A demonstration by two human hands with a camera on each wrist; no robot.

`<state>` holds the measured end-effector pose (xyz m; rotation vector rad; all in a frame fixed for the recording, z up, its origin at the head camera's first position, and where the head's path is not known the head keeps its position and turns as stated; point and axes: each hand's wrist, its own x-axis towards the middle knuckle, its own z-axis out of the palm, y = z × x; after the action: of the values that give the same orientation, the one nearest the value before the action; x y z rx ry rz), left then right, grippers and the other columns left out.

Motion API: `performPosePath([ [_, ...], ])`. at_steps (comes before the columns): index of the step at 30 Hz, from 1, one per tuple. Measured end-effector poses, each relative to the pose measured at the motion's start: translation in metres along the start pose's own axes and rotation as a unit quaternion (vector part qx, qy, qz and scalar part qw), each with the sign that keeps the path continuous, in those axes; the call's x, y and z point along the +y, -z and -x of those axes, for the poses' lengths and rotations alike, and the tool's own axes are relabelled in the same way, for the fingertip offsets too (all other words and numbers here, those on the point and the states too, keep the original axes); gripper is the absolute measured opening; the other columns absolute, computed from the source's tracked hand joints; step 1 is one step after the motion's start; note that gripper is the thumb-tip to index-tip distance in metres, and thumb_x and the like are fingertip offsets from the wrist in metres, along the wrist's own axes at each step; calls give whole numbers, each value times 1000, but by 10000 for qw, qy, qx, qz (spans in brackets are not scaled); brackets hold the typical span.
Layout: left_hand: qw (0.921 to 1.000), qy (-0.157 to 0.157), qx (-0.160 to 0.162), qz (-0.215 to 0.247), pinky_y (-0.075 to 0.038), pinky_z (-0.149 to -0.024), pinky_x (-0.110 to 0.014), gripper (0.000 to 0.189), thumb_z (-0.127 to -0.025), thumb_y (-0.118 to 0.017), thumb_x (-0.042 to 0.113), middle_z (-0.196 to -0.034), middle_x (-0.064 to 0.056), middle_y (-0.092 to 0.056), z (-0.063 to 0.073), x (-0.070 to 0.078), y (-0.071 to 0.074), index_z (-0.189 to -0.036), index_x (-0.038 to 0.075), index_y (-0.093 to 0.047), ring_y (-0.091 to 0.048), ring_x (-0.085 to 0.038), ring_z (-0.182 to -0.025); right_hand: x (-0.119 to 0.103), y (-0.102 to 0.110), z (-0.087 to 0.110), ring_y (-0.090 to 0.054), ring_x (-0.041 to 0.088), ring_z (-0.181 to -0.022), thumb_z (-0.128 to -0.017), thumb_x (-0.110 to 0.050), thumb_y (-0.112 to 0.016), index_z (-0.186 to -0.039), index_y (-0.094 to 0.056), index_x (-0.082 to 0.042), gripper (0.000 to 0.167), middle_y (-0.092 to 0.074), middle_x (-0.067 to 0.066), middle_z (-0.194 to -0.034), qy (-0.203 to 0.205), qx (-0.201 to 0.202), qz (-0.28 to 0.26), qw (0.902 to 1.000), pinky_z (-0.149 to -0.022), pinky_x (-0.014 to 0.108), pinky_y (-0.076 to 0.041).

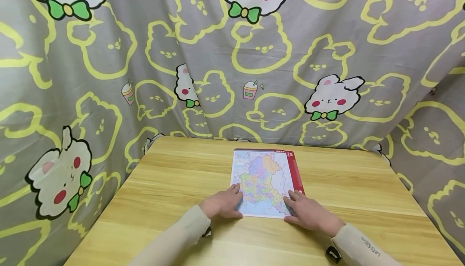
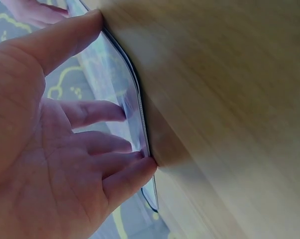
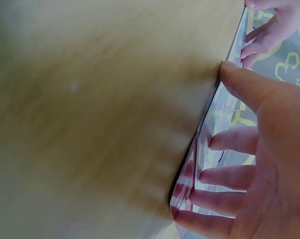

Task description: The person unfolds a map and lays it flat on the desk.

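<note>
A thin, flat map board [image 1: 263,189] with coloured regions and a red strip along its right side lies on the wooden table. At its near left corner rests my left hand [image 1: 225,203], fingertips over the left edge and thumb at the front. My right hand [image 1: 310,213] touches the near right corner in the same way, with fingertips on the red strip side. In the left wrist view, the spread fingers [image 2: 102,112] meet the board's glossy face. The right wrist view has the fingers [image 3: 229,177] nearly straight against the board, thumb at its near edge.
The wooden table [image 1: 174,165] extends around the board on all sides. A grey curtain [image 1: 214,64] with yellow outlines and white cartoon animals hangs behind the table and along both sides. Dark wrist straps [image 1: 333,254] show under the light sleeves.
</note>
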<state>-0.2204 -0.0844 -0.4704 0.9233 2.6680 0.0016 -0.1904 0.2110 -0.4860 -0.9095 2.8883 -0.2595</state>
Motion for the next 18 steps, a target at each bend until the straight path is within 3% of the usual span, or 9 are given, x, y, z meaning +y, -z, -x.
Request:
performPosePath([
  [12, 9998, -107, 126, 66, -32, -107, -36, 73, -81, -69, 51, -152, -14, -26, -8, -9, -3, -135, 9, -44, -24, -30, -139, 1, -1, 0, -41, 47, -124, -87, -45, -64, -130, -54, 3, 65, -43, 30, -136, -111, -20, -58, 9999, -96, 57, -39],
  [18, 9999, -119, 81, 24, -34, -105, -36, 78, -80, -69, 53, -152, -12, -27, -10, -10, -4, -138, 8, -41, -25, -28, -139, 4, -2, -1, -42, 45, -124, -88, -47, -62, -130, -55, 2, 65, -45, 28, -135, -11, 24, 1, 10000, -95, 56, -40],
])
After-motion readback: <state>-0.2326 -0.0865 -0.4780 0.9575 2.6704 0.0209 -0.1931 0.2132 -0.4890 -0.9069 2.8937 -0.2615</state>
